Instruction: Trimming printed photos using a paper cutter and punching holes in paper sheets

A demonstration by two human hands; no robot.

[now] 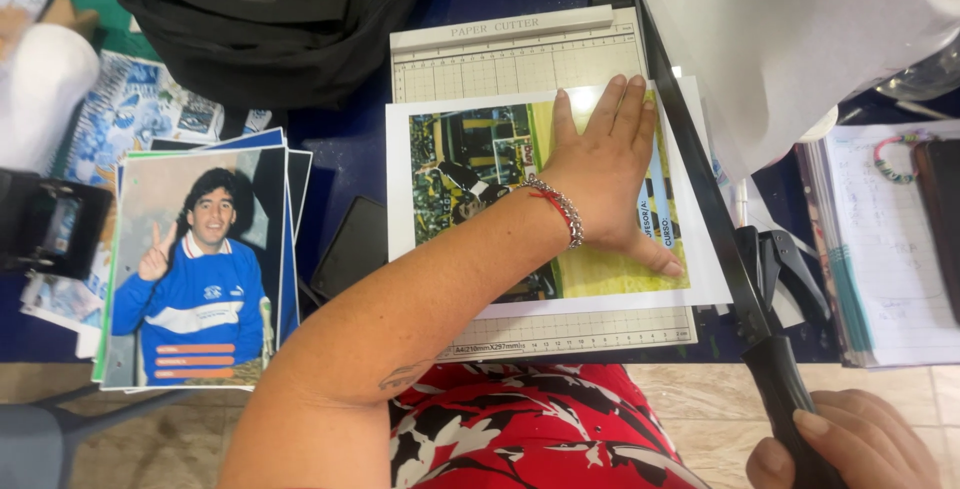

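Head view. Nearest, the right hand curls around the black cutter handle, its blade arm raised. Beyond, the left hand, fingers spread, presses flat on the printed photo sheet lying on the paper cutter board on the table.

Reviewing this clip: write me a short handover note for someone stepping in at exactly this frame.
Left hand: flat, fingers spread, pressing the printed sheet down on the paper cutter.
Right hand: wrapped around the cutter handle; the blade arm is raised at an angle.
Sheet: lies on the cutter bed, its right margin under the blade arm.
Done: sheet placed and held. No cut-off strip can be seen.
Left: the blade is not yet down, so the right edge looks uncut.
Nearby: stack of prints to the left, black bag above it.
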